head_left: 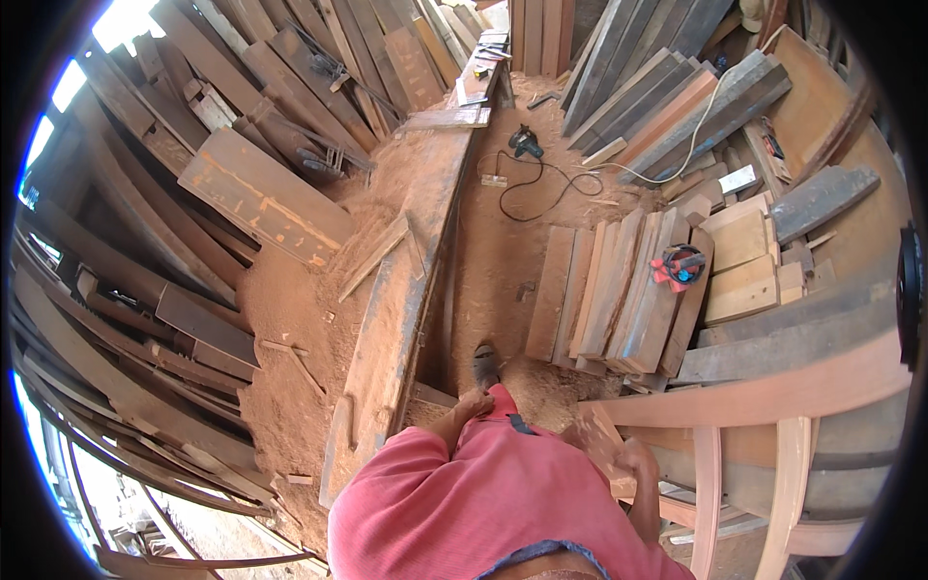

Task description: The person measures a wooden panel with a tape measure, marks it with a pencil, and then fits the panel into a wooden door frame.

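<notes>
My left hand (472, 404) is low in front of me with its fingers curled, beside the lower edge of my red shirt (483, 464). What it holds, if anything, is too small to make out. On the shirt front there is a small dark strap-like piece (522, 425). My right hand (633, 454) hangs at my right side, fingers bent in, close to a brown board (592, 435). Whether it grips anything is hidden. Just beyond my left hand shows a dark shoe (485, 365) on the sawdust-covered ground.
A long wooden bench (387, 319) runs ahead on my left. Stacked beams (619, 290) stand on the right, with a red and blue object (680, 266) on top. A corded power tool (525, 142) lies on the floor. A curved wooden frame (764, 401) is near my right side.
</notes>
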### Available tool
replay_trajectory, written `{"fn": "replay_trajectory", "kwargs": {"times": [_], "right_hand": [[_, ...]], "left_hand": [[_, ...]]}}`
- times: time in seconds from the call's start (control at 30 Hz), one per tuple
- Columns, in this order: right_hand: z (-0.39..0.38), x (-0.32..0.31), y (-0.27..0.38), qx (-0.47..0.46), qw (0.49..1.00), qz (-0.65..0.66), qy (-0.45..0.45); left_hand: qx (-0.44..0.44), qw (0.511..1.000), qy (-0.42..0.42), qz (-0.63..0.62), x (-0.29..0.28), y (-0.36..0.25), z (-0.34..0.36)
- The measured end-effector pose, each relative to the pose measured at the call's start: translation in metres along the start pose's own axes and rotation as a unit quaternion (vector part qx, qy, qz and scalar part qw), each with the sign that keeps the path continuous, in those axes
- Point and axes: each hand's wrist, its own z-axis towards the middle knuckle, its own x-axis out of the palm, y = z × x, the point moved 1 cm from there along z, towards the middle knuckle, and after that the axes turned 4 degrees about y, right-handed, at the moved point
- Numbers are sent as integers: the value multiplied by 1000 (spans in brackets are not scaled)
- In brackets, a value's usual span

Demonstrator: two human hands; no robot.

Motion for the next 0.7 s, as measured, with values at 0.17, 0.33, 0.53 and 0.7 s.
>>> {"fn": "replay_trajectory", "kwargs": {"times": [0.17,0.33,0.53,0.7], "right_hand": [[70,-43,76,-77,996,-37,33],[64,-125,206,-62,996,-64,20],[121,-182,276,-99,990,-47,-90],[141,-225,316,-131,982,-37,-135]], "left_hand": [[24,995,58,-76,-63,-16,29],[91,985,45,-136,-152,-15,53],[229,964,8,-136,-259,-33,87],[238,945,-55,-216,-316,-65,101]]}}
